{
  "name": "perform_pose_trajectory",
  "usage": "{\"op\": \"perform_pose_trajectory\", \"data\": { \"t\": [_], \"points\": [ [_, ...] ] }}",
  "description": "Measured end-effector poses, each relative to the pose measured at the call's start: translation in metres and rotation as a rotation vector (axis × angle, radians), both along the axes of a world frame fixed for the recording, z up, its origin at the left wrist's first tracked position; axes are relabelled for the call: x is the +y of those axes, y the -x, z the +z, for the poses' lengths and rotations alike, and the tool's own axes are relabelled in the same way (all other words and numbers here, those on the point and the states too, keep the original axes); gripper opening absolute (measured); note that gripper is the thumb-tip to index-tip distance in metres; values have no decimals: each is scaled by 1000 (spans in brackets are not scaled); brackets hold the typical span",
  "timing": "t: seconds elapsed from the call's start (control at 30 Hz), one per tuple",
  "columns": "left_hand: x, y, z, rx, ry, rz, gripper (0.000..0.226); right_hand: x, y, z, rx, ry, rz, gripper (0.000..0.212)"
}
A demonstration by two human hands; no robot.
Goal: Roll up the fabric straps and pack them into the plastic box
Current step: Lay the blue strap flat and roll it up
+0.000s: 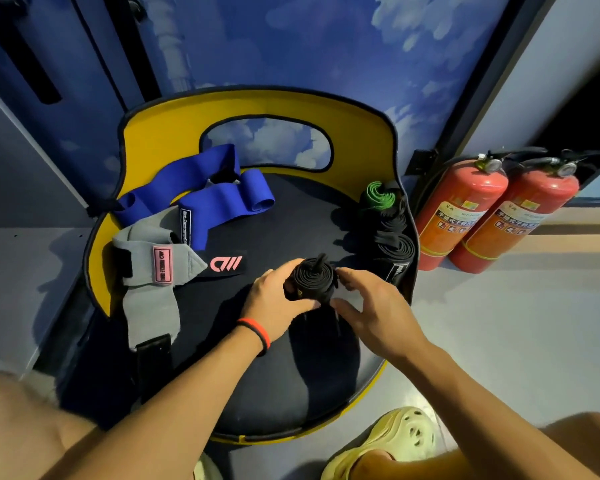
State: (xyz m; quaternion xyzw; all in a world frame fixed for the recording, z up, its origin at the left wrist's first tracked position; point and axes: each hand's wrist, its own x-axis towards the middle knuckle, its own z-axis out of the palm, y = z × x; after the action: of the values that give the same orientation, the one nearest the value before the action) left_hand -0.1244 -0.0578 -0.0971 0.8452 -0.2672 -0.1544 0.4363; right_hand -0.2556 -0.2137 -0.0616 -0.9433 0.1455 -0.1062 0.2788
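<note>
A rolled black strap [314, 277] stands on end above the dark seat [284, 368] of a yellow chair. My left hand [274, 296] grips the roll from the left and my right hand [368, 303] holds it from the right. Unrolled on the seat's left lie a blue strap [205, 199], a grey strap with a pink label [146, 271] and a black strap with a pink logo [227, 263]. Along the seat's right edge stand several finished rolls: one green-and-black roll [378, 195] and black rolls [394, 249]. No plastic box is in view.
The yellow chair back [160, 133] curves round the far side of the seat. Two red fire extinguishers [465, 209] stand on the floor to the right. My knees and a pale yellow shoe [395, 441] fill the bottom of the view. A blue wall lies behind.
</note>
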Motion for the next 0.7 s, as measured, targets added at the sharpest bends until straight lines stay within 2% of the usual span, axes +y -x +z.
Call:
{"op": "perform_pose_trajectory", "data": {
  "t": [0.2,0.4,0.7],
  "points": [
    [-51,-40,16,125,145,116,64,-51,-43,37,109,308,82,43],
    [-112,-82,15,118,159,209,58,-95,-80,49,167,589,37,43],
    [-189,-121,5,-46,53,216,59,-116,-105,23,249,614,-5,59]
  ]
}}
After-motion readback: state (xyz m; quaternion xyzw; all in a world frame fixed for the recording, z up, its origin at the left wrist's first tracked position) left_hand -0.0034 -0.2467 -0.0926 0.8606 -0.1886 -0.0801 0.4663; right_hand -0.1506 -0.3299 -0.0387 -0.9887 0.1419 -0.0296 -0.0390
